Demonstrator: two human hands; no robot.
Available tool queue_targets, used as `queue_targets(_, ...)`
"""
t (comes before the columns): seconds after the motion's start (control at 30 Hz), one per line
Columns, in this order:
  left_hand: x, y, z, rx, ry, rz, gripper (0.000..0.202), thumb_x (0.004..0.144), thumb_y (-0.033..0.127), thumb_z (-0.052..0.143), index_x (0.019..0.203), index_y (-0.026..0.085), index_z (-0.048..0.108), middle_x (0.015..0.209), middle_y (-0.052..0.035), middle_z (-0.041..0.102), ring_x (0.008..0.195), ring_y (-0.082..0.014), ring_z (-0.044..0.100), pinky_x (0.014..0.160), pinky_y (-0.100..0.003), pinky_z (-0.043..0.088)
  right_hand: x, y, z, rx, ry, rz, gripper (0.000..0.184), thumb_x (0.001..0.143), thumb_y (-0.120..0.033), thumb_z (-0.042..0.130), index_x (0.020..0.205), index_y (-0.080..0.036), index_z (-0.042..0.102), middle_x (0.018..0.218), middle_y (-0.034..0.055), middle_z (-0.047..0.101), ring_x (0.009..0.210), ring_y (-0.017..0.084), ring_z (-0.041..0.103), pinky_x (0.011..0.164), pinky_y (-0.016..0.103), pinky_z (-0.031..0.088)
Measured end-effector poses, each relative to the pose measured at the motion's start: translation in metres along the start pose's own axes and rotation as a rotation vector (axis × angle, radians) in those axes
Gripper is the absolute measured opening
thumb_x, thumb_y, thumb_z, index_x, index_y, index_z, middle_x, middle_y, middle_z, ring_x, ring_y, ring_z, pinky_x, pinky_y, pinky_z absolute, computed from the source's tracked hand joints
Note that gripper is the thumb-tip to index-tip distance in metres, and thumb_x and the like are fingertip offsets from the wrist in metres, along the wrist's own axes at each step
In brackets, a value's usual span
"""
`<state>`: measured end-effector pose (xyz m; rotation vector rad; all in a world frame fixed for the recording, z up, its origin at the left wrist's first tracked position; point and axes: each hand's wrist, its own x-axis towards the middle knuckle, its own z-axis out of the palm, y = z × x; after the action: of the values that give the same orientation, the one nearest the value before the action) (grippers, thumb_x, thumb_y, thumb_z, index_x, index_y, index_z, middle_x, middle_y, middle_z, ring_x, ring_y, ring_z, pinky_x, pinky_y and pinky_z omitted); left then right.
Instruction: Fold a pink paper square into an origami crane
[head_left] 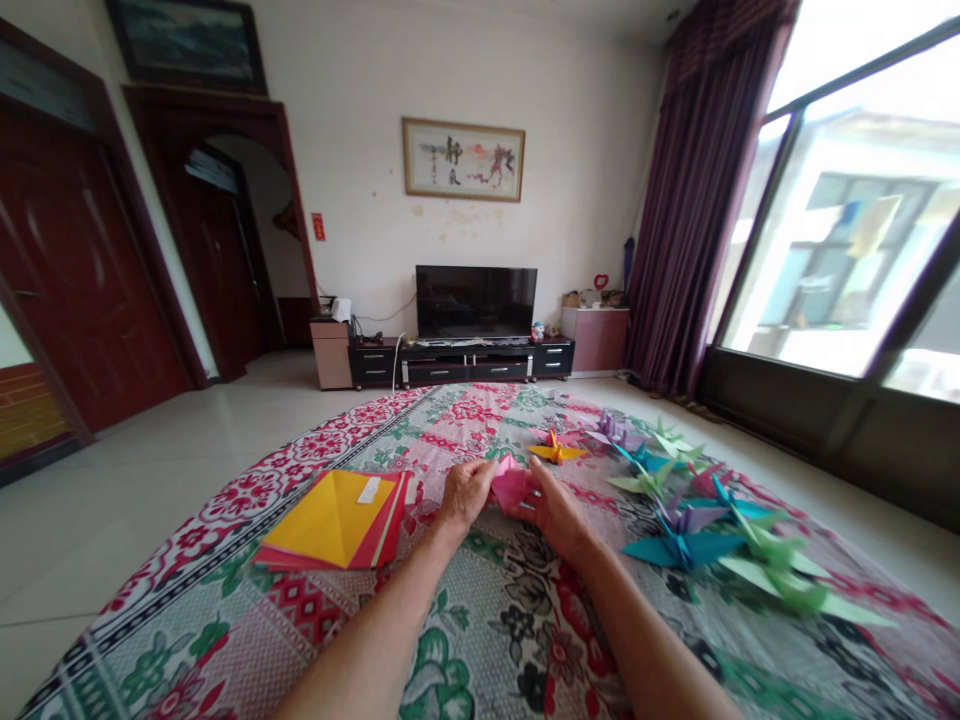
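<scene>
A small folded piece of pink origami paper [511,484] is held between my two hands, above the patterned tablecloth. My left hand [468,494] pinches its left edge with thumb and fingers. On the other side my right hand [553,508] grips the right edge, its thumb on top and fingers curled beneath. To the left lies a stack of square paper sheets [330,520], yellow on top with red ones under it. An orange paper crane [556,450] sits just beyond my right hand.
Several folded cranes, among them a blue crane [682,545] and a green crane [799,580], spread over the right side of the table. The floral tablecloth [480,600] covers the round table. Beyond it stand a television [476,302] and a low cabinet [465,368].
</scene>
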<state>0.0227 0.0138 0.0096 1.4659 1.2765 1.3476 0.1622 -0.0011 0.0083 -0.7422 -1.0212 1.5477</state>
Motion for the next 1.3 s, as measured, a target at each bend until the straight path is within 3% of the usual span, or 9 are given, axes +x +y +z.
queue_targets(0.27,-0.004,0.013,-0.007,-0.089,-0.048,-0.062,0.038,0.078,0.042,0.043,0.096,0.016,0.065,0.044,0.0026,0.053,0.043,-0.0118,0.051,0.043,-0.021,0.036,0.000,0.002,-0.005,-0.053,-0.049,0.005,0.023,0.072,-0.037,0.062,0.079,-0.015,0.065,0.073,0.0025,0.061,0.064,0.010,0.055,0.060,0.022,0.050)
queue_targets(0.53,-0.008,0.016,-0.015,-0.068,-0.202,0.030,0.039,0.074,0.024,0.041,0.105,0.015,0.062,0.053,0.0008,0.059,0.047,-0.0109,0.051,0.046,-0.020,0.038,0.003,0.004,-0.005,-0.041,-0.002,0.026,0.018,0.070,-0.030,0.064,0.076,-0.014,0.065,0.067,0.0011,0.059,0.057,0.008,0.053,0.054,0.019,0.050)
queue_targets(0.77,-0.004,0.012,-0.021,-0.016,-0.317,0.093,0.045,0.065,0.012,0.040,0.104,0.014,0.062,0.069,-0.0013,0.065,0.052,-0.0097,0.051,0.051,-0.019,0.040,0.003,0.002,-0.005,-0.014,-0.018,0.047,0.012,0.066,-0.024,0.065,0.071,-0.014,0.064,0.061,-0.0014,0.057,0.052,0.006,0.052,0.052,0.016,0.049)
queue_targets(0.93,-0.003,0.009,-0.020,0.275,-0.219,0.310,0.036,0.065,0.011,0.044,0.094,0.016,0.065,0.076,-0.0016,0.065,0.058,-0.0101,0.051,0.057,-0.019,0.039,0.001,-0.002,-0.005,-0.038,-0.081,0.078,0.015,0.058,-0.014,0.063,0.074,-0.014,0.065,0.067,0.0007,0.062,0.053,0.007,0.053,0.055,0.017,0.048)
queue_targets(1.1,-0.005,0.009,-0.021,0.527,-0.152,0.508,0.023,0.066,0.010,0.045,0.075,0.016,0.065,0.067,-0.0012,0.059,0.060,-0.0109,0.048,0.059,-0.019,0.036,-0.001,-0.003,-0.007,-0.104,-0.069,0.052,0.017,0.059,-0.018,0.064,0.075,-0.015,0.067,0.067,0.0006,0.063,0.052,0.006,0.051,0.053,0.018,0.047)
queue_targets(1.3,-0.006,0.010,-0.022,0.482,-0.123,0.467,0.018,0.064,0.011,0.044,0.067,0.016,0.061,0.058,0.0013,0.054,0.057,-0.0104,0.047,0.056,-0.019,0.035,-0.002,-0.005,-0.003,-0.182,-0.001,0.022,0.018,0.058,-0.025,0.067,0.072,-0.014,0.067,0.064,-0.0002,0.061,0.052,0.007,0.050,0.051,0.019,0.046)
